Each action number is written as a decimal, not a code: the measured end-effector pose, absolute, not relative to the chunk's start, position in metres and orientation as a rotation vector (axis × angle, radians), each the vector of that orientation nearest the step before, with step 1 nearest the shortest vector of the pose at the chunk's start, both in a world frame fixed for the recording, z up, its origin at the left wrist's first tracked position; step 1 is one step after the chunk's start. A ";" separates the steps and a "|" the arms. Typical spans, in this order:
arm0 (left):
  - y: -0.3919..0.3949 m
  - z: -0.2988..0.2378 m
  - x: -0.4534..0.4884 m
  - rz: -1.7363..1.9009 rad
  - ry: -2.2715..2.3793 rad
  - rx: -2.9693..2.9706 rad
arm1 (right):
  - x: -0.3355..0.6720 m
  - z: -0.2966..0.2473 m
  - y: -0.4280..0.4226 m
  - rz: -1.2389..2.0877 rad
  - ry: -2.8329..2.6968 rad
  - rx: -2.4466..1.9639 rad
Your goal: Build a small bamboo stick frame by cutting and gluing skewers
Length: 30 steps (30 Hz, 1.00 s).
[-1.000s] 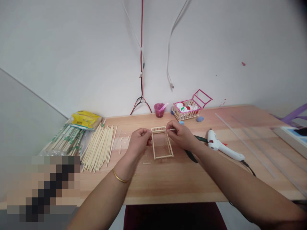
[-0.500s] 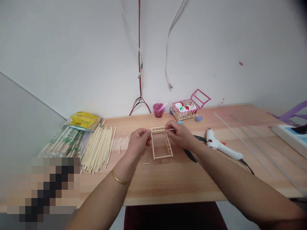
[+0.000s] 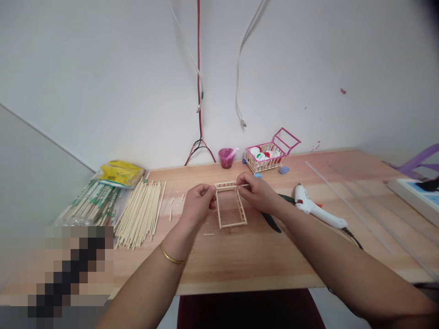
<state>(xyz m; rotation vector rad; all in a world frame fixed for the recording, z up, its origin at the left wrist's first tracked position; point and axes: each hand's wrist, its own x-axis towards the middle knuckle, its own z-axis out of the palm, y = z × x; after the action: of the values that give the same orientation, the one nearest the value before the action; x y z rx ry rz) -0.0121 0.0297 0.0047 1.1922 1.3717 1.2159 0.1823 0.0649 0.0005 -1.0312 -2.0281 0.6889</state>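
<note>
A small rectangular frame of thin wooden sticks [image 3: 232, 225] rests on the table in front of me, with short uprights along its far and right sides. My left hand [image 3: 200, 201] is closed in a pinch at the far left corner. At the far right corner my right hand [image 3: 253, 189] pinches too. Between the fingertips a wooden stick [image 3: 226, 188] lies across the far end of the frame, and one end pokes out at my right fingers. The fingertips partly hide both corners, so whether the stick touches the frame there is unclear.
Loose wooden sticks [image 3: 140, 214] and a yellow packet [image 3: 121, 173] lie left. Behind stand a pink cup [image 3: 226, 158] and a stick basket [image 3: 265, 163] with round lids. Dark-handled pliers [image 3: 272, 223] lie partly under my right arm, beside a white glue gun [image 3: 318, 210]. A power strip [image 3: 411, 196] is far right.
Almost nothing differs. Both hands keep their pinch at the frame's far corners, and the view has shifted very slightly.
</note>
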 end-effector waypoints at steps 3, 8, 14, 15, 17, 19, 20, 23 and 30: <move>0.030 0.003 -0.012 1.222 1.357 1.174 | 0.182 0.001 0.064 0.691 -2.032 -1.035; 0.032 0.002 -0.012 1.227 1.348 1.155 | 0.181 0.002 0.064 0.710 -2.025 -1.018; 0.032 0.000 -0.013 1.231 1.345 1.146 | 0.182 0.001 0.065 0.698 -2.038 -1.013; 0.032 0.000 -0.013 1.230 1.347 1.150 | 0.182 0.001 0.065 0.699 -2.039 -1.010; 0.032 0.001 -0.013 1.230 1.350 1.160 | 0.182 0.002 0.065 0.700 -2.042 -1.009; 0.032 0.001 -0.013 1.224 1.358 1.171 | 0.181 0.002 0.064 0.703 -2.044 -1.016; 0.032 0.002 -0.013 1.220 1.366 1.179 | 0.181 0.003 0.064 0.705 -2.044 -1.019; 0.032 0.001 -0.014 1.180 1.410 1.245 | 0.181 0.003 0.063 0.709 -2.047 -1.020; 0.023 0.007 -0.012 1.447 1.662 2.295 | 0.182 0.010 0.058 0.617 -2.042 -1.058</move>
<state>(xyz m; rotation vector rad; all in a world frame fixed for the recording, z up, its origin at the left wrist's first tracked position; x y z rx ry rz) -0.0123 0.0226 0.0068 2.2951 1.6616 1.4470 0.1816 0.0583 0.0104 -1.0576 -2.0420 0.6167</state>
